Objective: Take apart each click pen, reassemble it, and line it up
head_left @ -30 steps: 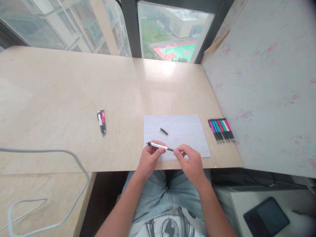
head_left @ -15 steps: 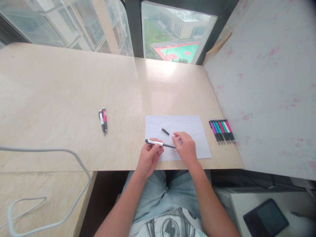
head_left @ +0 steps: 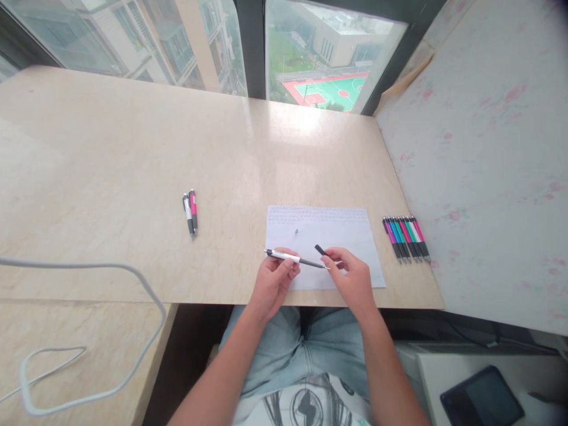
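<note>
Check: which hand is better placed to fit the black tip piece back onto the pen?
Right. The right hand already pinches the black tip piece beside the exposed refill point, while the left hand grips the pen barrel over the paper.

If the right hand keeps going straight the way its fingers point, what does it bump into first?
The right hand points up-left, holding a small black pen piece. Straight on, it would likely meet the thin tip of the pen held by the left hand; depth is unclear.

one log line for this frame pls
left hand: holds white pen | right hand: holds black pen part | under: paper sheet | right: row of pens
</note>
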Tool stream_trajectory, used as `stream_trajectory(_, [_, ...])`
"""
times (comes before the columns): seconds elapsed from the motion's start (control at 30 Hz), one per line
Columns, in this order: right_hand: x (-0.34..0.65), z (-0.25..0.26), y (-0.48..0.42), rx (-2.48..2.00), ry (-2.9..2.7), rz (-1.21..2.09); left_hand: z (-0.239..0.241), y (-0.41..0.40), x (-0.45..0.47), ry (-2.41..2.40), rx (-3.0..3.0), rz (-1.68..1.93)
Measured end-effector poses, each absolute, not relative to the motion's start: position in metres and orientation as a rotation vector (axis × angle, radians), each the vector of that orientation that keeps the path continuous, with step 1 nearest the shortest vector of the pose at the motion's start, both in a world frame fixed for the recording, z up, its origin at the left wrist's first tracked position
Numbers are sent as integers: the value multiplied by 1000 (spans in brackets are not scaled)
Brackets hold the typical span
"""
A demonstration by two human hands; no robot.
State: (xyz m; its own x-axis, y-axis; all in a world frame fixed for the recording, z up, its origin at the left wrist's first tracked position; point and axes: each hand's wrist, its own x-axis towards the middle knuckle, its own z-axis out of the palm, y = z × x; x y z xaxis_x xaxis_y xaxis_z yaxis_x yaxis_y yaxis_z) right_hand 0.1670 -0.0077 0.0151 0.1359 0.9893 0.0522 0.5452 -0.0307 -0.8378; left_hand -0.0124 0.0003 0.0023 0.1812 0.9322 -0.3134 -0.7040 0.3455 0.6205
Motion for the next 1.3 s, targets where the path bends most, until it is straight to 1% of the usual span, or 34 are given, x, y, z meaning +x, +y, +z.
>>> stream_trajectory(0.1, [188, 25, -28, -1650, -1408, 865, 2, 0, -12, 745, 385, 1194])
stream_trajectory(0.3, [204, 41, -44, -1587, -1424, 814, 3, 0, -10, 773, 408, 1205])
stream_trajectory(0.9, [193, 49, -40, -1529, -1507, 774, 4, 0, -9, 822, 506, 1196])
stream_trajectory(1.3, [155, 51, -32, -1483, -1563, 793, 4, -1, -11, 828, 586, 1109])
